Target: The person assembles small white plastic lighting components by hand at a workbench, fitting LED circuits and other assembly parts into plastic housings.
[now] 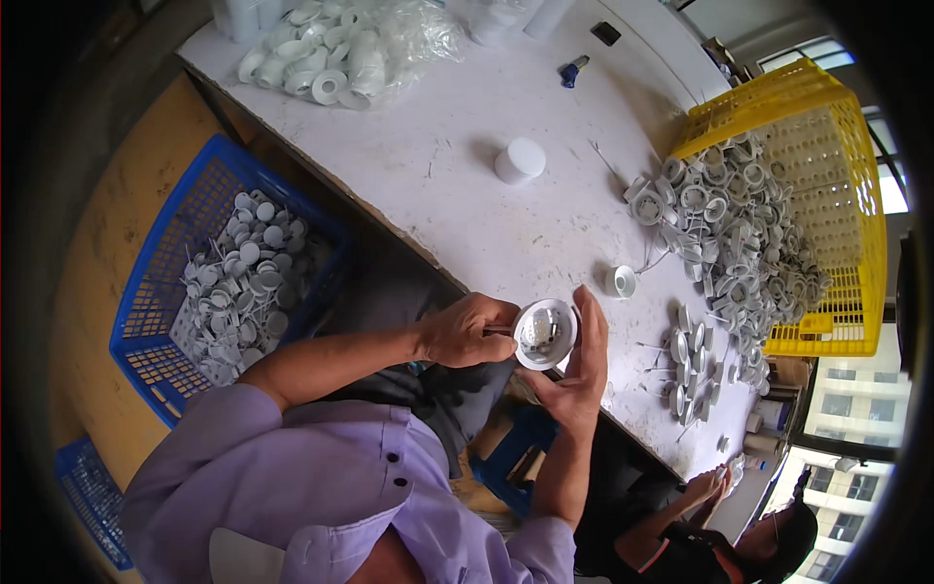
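White round lamp housing sits in my hands over the counter edge: right hand fingers curled around its rim, left hand fingers pinched on its side. Yellow crate spills matching parts right; blue crate left; clear bag of white rings at far end.

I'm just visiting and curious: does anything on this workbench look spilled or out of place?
Yes. The yellow basket lies tipped on its side, and its small white round parts have poured out in a heap across the white table. Both hands, left hand and right hand, hold one white cup-shaped part.
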`<state>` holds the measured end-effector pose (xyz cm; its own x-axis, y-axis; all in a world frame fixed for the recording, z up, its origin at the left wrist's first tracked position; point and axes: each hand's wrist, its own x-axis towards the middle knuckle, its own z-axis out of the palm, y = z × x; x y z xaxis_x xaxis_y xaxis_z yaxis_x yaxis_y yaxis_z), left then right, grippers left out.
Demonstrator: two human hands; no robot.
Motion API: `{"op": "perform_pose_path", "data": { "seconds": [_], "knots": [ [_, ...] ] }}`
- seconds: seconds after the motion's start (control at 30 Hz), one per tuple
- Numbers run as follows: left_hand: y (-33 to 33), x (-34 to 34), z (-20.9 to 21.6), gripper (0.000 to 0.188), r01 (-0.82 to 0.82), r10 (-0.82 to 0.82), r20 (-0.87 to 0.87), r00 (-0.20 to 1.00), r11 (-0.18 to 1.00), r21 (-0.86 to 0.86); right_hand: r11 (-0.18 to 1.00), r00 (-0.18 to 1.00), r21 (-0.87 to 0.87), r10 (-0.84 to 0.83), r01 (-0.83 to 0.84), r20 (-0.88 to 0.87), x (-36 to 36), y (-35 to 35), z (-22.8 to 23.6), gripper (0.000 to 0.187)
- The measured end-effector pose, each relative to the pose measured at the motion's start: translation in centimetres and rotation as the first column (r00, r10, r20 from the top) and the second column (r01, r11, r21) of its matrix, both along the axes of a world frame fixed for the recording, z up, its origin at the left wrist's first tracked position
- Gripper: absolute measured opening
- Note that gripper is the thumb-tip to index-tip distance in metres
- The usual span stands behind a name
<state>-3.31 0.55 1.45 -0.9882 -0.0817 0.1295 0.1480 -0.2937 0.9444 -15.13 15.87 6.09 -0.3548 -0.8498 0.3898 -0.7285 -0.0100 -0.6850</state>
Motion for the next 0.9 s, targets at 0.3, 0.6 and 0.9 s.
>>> {"op": "perform_pose_path", "data": {
  "seconds": [0.3, 0.6, 0.9],
  "knots": [
    [-0.7, 0.5, -0.1, 0.038, -0.013, 0.005, -0.050, 0.999, 0.988, -0.155, 0.991, 0.945, -0.071, -0.088, 0.116, 0.316, 1.8, 0.9, -2.4, 0.090],
    [-0.8, 0.6, -1.0, 0.030, 0.150, -0.129, 0.138, 0.982, 0.976, -0.156, 0.997, 0.988, 0.058, -0.035, 0.044, -0.147, 2.1, 1.0, -1.5, 0.090],
    [0.7, -0.1, -1.4, 0.027, 0.108, 0.009, 0.390, 0.921, 0.955, -0.276, 0.996, 0.996, 0.070, -0.043, 0.049, -0.081, 2.1, 1.2, -2.5, 0.092]
  ]
}}
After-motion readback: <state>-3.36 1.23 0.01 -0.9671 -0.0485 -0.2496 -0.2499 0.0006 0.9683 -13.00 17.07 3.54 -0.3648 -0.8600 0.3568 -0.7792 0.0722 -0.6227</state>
